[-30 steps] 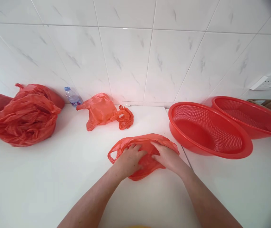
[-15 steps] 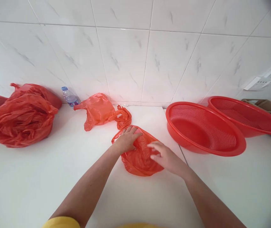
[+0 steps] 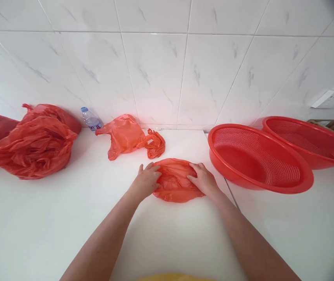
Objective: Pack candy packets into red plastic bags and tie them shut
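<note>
A thin red plastic bag (image 3: 176, 179) lies crumpled and flattened on the white tabletop in front of me. My left hand (image 3: 146, 182) rests at the bag's left side, fingers spread, with the thumb lower on the plastic. On the opposite side, my right hand (image 3: 204, 180) touches the bag's right edge, its thumb and fingers apart. Behind the bag lie another spread-out red plastic bag (image 3: 127, 134) and a small twisted red bag (image 3: 157, 144). Whatever the bag between my hands might contain cannot be seen.
A big bundle of red bags (image 3: 38, 148) sits at the left, near a clear bottle with a blue cap (image 3: 91, 120). Two red perforated baskets, a nearer basket (image 3: 243, 160) and a farther basket (image 3: 310, 140), stand at the right. A tiled wall (image 3: 155, 78) rises behind the table (image 3: 67, 226).
My left hand has moved from over the bag to its left side. My right hand has come down on the right edge. The bag now looks flatter and shorter front to back.
</note>
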Action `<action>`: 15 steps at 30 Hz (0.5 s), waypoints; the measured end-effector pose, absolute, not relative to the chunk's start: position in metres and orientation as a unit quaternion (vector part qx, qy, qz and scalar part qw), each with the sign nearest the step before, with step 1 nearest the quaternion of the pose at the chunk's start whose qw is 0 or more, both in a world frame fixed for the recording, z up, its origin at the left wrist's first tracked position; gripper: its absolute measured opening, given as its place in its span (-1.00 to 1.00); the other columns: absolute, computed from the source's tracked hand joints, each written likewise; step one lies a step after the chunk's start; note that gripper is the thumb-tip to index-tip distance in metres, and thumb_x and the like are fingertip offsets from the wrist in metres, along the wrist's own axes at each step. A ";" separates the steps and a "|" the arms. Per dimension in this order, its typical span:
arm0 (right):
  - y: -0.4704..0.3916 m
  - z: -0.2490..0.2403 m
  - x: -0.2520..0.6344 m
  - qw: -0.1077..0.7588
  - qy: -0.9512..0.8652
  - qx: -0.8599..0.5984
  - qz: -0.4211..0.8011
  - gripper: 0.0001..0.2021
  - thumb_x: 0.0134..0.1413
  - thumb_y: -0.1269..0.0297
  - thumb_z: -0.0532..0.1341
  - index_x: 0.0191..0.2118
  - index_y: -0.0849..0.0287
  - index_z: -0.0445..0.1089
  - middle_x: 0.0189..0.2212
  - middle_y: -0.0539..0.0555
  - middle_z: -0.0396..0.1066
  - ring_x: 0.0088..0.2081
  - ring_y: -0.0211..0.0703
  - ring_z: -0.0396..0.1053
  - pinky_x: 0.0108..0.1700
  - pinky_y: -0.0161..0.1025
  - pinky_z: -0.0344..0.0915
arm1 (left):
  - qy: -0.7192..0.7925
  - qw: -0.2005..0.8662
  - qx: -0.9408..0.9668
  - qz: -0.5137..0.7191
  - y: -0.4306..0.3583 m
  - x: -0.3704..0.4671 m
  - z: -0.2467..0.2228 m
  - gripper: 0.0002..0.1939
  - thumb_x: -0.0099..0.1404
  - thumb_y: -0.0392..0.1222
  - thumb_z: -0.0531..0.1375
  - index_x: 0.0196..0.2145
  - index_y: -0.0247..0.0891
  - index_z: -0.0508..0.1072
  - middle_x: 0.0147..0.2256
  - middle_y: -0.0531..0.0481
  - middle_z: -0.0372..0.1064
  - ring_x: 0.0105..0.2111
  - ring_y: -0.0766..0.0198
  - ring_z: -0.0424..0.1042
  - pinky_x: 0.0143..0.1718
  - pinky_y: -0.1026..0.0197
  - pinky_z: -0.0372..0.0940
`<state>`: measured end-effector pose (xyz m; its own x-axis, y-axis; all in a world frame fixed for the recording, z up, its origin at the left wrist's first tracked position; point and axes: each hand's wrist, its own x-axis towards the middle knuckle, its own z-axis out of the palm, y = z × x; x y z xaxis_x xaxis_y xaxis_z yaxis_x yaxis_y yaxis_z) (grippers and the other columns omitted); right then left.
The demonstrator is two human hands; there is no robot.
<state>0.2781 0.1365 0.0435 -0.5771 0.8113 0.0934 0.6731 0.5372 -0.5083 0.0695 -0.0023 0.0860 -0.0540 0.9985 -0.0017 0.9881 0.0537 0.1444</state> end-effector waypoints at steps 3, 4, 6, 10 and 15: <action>0.135 0.045 0.279 0.256 -0.873 -0.368 0.194 -0.63 0.12 0.28 0.12 0.07 0.04 0.28 -0.04 0.07 0.30 -0.09 -0.13 0.36 -0.07 -0.19 0.32 | 0.727 0.043 0.674 0.120 -0.008 0.059 0.083 -0.76 0.18 -0.26 0.15 -0.17 -0.14 0.45 0.10 -0.08 0.29 0.17 -0.05 0.12 0.14 -0.32 0.00; 0.133 0.048 0.279 0.291 -0.874 -0.344 0.182 -0.67 0.15 0.31 0.09 0.04 0.05 0.30 -0.05 0.07 0.31 -0.07 -0.14 0.35 -0.03 -0.19 0.32 | 0.720 0.020 0.676 0.154 -0.010 0.058 0.083 -0.77 0.20 -0.26 0.14 -0.16 -0.14 0.44 0.08 -0.08 0.31 0.15 -0.02 0.15 0.14 -0.27 0.04; 0.126 0.055 0.281 0.348 -0.873 -0.307 0.147 -0.72 0.18 0.35 0.06 -0.02 0.07 0.35 -0.08 0.09 0.33 -0.04 -0.14 0.32 0.02 -0.15 0.30 | 0.697 -0.031 0.683 0.217 -0.015 0.061 0.084 -0.80 0.23 -0.26 0.11 -0.19 -0.17 0.44 0.00 -0.10 0.36 0.09 0.04 0.24 0.11 -0.16 0.13; 0.108 0.069 0.295 0.382 -0.874 -0.286 0.090 -0.75 0.19 0.33 0.07 -0.05 0.08 0.37 -0.02 0.14 0.29 0.03 -0.07 0.27 0.07 -0.04 0.26 | 0.645 -0.062 0.707 0.282 -0.023 0.079 0.084 -0.81 0.24 -0.23 0.14 -0.17 -0.17 0.44 -0.02 -0.11 0.36 0.05 0.08 0.29 0.08 -0.06 0.19; 0.097 0.074 0.340 0.349 -0.862 -0.353 0.105 -0.74 0.19 0.22 0.07 -0.03 0.02 0.36 -0.01 0.10 0.30 0.01 -0.06 0.30 -0.02 -0.08 0.35 | 0.671 -0.036 0.679 0.295 -0.007 0.072 0.084 -0.70 0.22 -0.19 0.15 -0.06 -0.16 0.38 0.16 -0.16 0.15 0.15 0.01 0.15 0.10 -0.08 0.19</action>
